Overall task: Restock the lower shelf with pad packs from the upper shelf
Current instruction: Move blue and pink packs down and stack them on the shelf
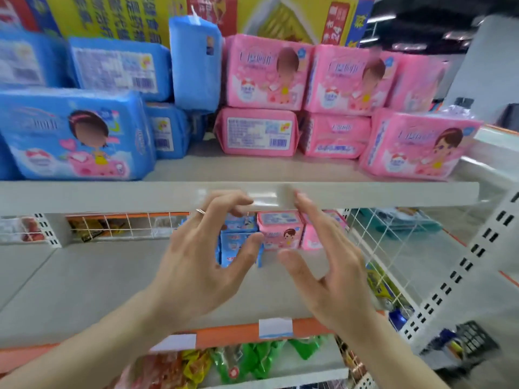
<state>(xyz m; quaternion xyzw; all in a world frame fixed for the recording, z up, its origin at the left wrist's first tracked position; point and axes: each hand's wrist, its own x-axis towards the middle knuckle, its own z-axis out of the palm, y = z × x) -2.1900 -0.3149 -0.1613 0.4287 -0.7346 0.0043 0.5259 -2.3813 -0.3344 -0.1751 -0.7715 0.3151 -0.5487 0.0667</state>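
Shop shelving (477, 248), two tiers noted. Upper shelf (112, 195) carries blue pad packs (75, 136) at 10 o'clock and pink pad packs (266, 74) at 1 o'clock, stacked two high. Lower shelf (84, 282) holds a blue pack (238, 241) and a pink pack (279, 231) side by side at its back, centre. Left hand (196, 265) (ring (200, 211) on one finger) and right hand (334, 265) face each other before these, fingers spread and lightly curved, gripping nothing; contact with the packs cannot be determined.

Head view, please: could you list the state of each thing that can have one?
left hand, open, empty
right hand, open, empty
upper shelf, full of pad packs
lower shelf, few small packs at back
tall blue pack, standing on end
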